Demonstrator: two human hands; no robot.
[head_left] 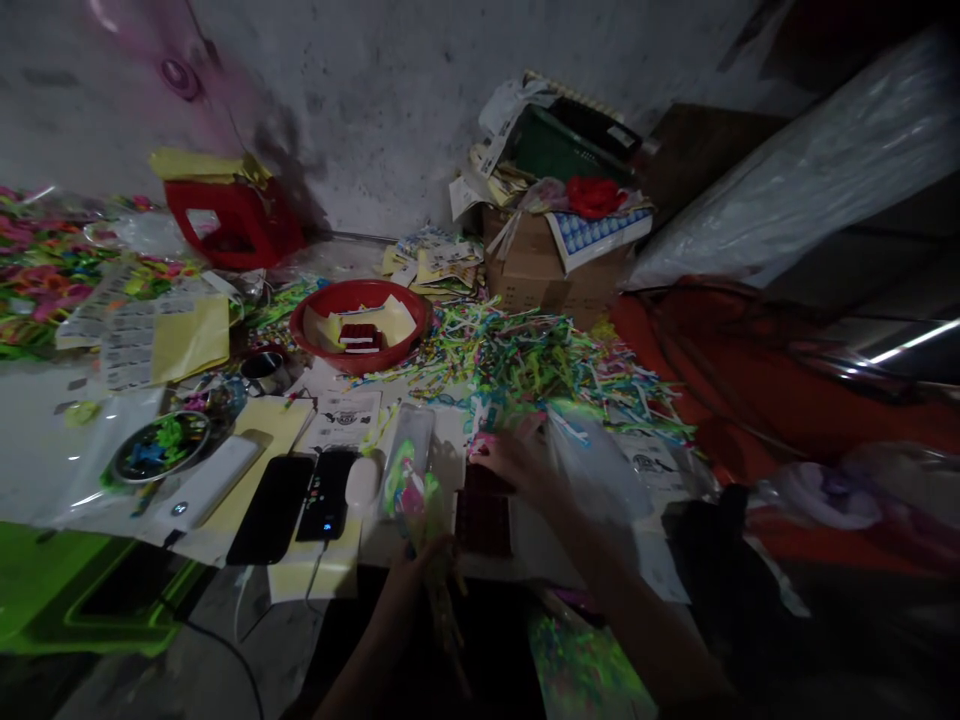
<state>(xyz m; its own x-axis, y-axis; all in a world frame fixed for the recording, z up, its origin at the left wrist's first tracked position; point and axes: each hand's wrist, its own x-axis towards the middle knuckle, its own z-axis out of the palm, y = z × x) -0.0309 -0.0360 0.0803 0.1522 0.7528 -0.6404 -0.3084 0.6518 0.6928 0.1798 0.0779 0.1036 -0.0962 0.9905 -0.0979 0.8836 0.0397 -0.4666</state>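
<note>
Near the table's front edge, my left hand [411, 578] is closed around a bunch of thin colourful plastic pieces [414, 497]. Their pink, white and green ends stick up, and pale stems hang below the hand. Farther forward, my right hand [517, 462] has its fingertips together at a small pink-and-white plastic piece [480, 446]; blur hides the exact grip. Beneath and beside that hand lies a dark red block or tray [484, 525]. Past my fingers spreads a heap of similar colourful plastic pieces [536, 355]. A clear plastic bag [596, 470] lies right of my right hand.
A red basin [319, 350] stands behind two dark phones [271, 510] and a white power bank [214, 485]. At left are a bowl [129, 468] of small pieces and a mug [262, 372]. A loaded cardboard box [532, 280] stands by the wall.
</note>
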